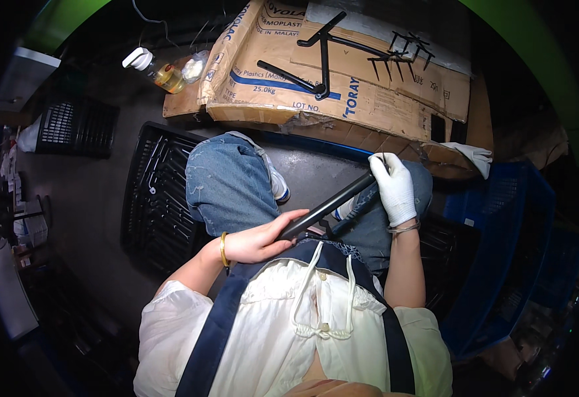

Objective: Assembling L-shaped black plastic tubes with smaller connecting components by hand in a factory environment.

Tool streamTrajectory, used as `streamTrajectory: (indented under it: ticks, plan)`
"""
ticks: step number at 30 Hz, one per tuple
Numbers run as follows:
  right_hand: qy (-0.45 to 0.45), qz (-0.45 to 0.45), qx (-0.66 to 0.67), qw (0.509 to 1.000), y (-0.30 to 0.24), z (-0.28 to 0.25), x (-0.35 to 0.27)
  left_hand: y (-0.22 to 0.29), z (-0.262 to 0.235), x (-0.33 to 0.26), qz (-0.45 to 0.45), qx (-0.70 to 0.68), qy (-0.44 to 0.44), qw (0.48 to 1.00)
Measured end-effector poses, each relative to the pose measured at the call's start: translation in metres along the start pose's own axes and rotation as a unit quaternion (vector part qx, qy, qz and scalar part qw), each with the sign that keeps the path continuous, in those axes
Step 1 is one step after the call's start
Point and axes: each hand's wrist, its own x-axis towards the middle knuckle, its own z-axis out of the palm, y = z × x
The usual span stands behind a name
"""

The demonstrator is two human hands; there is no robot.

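Observation:
A long black tube (pixel 332 205) slants across my lap, its near end at the left and its far end up to the right. My bare left hand (pixel 259 243) grips the near end, fingers above and thumb below. My right hand (pixel 395 192), in a white glove, is at the far end, its thumb and fingertips pinched together. A thin dark tip shows between those fingertips; what it belongs to I cannot make out. Beyond my knees, a branched black frame part (pixel 326 63) and several small black pronged pieces (pixel 402 56) lie on flattened cardboard (pixel 388 99).
At the left stands a black crate (pixel 134 198) full of black parts. Blue crates (pixel 501 258) are at the right. A bottle of yellow liquid (pixel 167 76) stands beside the cardboard at the far left. A white glove (pixel 471 155) hangs over the cardboard's right edge.

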Motion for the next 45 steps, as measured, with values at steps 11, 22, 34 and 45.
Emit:
streamTrajectory:
  ticks: [11, 22, 34, 45]
  plan:
    - [-0.162, 0.038, 0.052, 0.985, -0.022, 0.052, -0.062, -0.005, 0.009, 0.051, -0.047, -0.207, 0.159, 0.964]
    - [-0.098, -0.178, -0.224, 0.953, -0.052, 0.039, -0.08, 0.021, 0.012, 0.042, -0.01, -0.191, 0.164, 0.968]
    - [-0.114, -0.196, -0.242, 0.943, -0.063, 0.039, -0.085, 0.013, 0.017, 0.036, -0.032, -0.152, 0.237, 0.959]
    - [-0.125, -0.21, -0.274, 0.93, -0.061, 0.038, -0.086, 0.012, 0.018, 0.039, 0.007, -0.014, 0.259, 0.966]
